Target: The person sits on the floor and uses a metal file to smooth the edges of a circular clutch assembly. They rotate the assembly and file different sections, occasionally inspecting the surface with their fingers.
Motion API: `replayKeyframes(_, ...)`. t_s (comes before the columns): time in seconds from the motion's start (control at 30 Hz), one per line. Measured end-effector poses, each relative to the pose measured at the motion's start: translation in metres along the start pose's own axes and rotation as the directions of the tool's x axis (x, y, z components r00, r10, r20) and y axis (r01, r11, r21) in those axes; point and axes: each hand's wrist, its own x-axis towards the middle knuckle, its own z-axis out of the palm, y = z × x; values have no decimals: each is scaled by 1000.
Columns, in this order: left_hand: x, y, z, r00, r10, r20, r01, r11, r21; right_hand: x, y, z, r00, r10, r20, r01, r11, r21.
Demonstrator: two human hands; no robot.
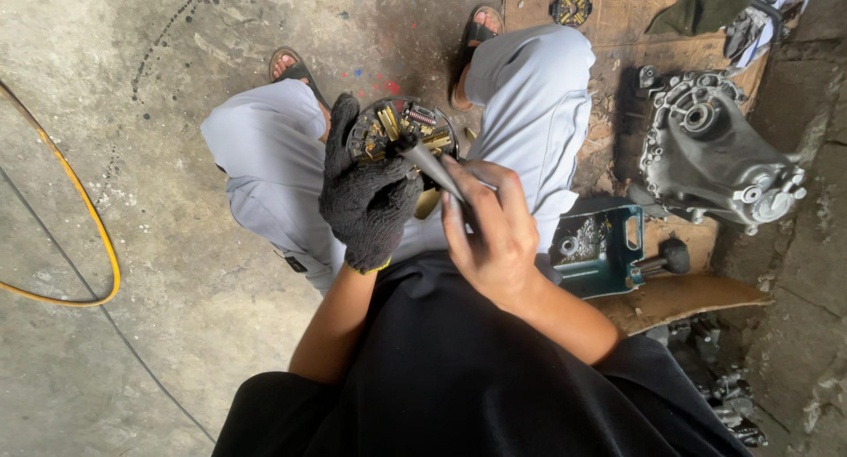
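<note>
My left hand (366, 197), in a dark knitted glove, grips a round metal motor part (401, 132) with brass fittings and a small spring, held above my knees. My right hand (494, 232) is bare and closed on a thin grey metal tool (432, 168). The tool's tip touches the middle of the round part. My legs in light grey trousers and sandals are below both hands.
A large grey metal engine casing (715, 153) lies at the right on a wooden board (684, 298). A teal metal bracket with a black knob (600, 250) sits by my right knee. A yellow hose (88, 232) curves over the concrete floor at left. Another round part (572, 7) lies at the top.
</note>
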Motion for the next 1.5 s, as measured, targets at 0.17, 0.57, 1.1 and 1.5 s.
replayKeyframes(0.17,-2,1,1,1000,11,8,-11,999,30,-3,3,6,994,100,45,-103,992,76)
replayKeyframes(0.57,0,12,3,991,-6,-132,6,1000,5,-5,31,-21,978,196,-76,-192,980,54)
replayKeyframes(1.1,22,50,-1,991,133,-16,-129,980,149,1,9,-17,992,112,57,-115,991,67)
replayKeyframes(1.5,-3,38,-1,989,139,47,-146,972,185,-1,16,-10,988,86,131,-104,985,136)
